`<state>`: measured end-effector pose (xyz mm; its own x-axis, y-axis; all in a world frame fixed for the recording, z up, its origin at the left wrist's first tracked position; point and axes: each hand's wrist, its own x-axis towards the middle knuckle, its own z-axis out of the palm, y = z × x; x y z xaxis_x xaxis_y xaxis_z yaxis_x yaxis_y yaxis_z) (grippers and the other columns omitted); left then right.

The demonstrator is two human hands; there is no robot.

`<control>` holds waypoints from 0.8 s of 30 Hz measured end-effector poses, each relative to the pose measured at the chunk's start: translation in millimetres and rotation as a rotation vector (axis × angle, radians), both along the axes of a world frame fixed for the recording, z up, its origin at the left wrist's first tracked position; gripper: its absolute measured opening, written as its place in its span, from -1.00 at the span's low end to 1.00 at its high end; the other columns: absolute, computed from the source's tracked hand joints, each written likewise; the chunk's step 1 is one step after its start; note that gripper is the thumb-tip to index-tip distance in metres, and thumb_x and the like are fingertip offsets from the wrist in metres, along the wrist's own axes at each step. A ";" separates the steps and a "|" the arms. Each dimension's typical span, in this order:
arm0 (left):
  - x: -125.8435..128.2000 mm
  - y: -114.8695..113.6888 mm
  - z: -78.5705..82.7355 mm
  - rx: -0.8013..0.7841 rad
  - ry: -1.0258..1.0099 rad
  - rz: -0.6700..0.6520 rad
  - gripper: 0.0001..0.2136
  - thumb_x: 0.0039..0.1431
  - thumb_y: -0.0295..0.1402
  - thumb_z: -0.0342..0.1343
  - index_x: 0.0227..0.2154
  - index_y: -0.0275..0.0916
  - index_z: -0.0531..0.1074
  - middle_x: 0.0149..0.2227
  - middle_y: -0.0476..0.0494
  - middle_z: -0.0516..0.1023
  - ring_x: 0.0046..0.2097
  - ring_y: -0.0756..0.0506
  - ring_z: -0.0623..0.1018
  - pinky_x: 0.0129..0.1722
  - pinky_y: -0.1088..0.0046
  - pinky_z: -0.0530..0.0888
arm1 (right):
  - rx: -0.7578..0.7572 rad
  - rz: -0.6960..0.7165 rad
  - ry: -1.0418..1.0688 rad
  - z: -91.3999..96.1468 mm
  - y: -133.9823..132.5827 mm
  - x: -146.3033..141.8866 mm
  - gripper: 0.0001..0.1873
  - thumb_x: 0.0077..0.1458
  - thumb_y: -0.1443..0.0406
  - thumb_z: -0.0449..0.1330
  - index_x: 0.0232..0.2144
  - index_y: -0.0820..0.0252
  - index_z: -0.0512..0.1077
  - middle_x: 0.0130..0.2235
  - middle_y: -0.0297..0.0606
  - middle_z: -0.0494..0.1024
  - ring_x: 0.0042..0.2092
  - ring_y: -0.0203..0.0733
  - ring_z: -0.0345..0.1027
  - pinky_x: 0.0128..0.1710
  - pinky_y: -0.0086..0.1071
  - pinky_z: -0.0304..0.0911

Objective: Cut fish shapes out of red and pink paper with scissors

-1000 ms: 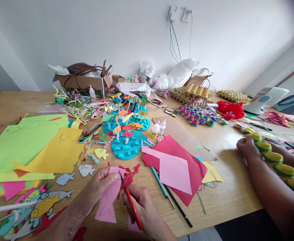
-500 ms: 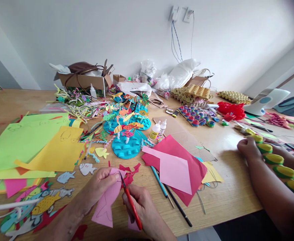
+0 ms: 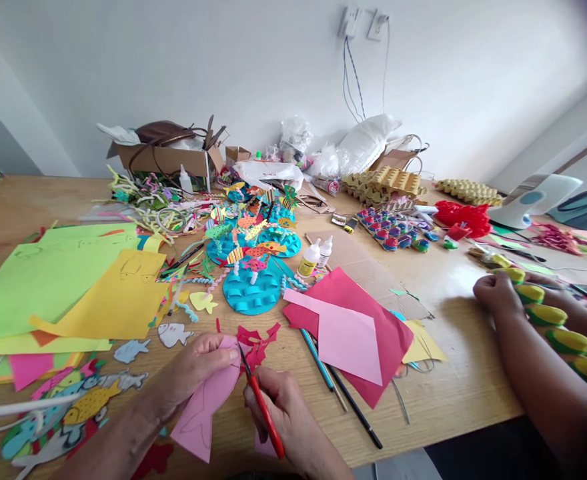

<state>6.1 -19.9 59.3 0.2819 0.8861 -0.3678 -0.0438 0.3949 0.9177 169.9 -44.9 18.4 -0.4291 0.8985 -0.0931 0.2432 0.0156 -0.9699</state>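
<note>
Head: pink paper [image 3: 215,398] in left hand [image 3: 196,367], touching scissors [image 3: 263,407] in right hand [image 3: 284,403]

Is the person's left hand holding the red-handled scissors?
No, the right hand holds the red-handled scissors, while the left hand pinches the pink paper marked with a drawn fish outline.

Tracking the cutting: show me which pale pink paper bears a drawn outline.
The piece in the left hand, marked with a tail outline. The sheet on the red paper and the scrap by the right hand show no drawing.
</note>
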 end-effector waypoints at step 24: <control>-14.4 10.7 1.5 -0.102 0.078 -0.253 -0.76 -0.09 -0.23 0.10 -0.67 -0.23 0.22 -0.69 0.15 0.13 -0.63 0.08 0.05 -0.64 0.54 -0.02 | 0.048 0.110 0.018 12.2 2.4 9.8 -0.63 0.12 0.35 -0.01 -0.69 0.20 0.01 -0.64 -0.50 -0.01 -0.55 -0.41 -0.12 -0.59 -0.51 -0.17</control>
<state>-8.3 -9.2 60.8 0.4570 0.7483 -0.4808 0.1374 0.4746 0.8694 179.6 -42.5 30.6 -0.5264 0.8492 -0.0425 0.2201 0.0877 -0.9715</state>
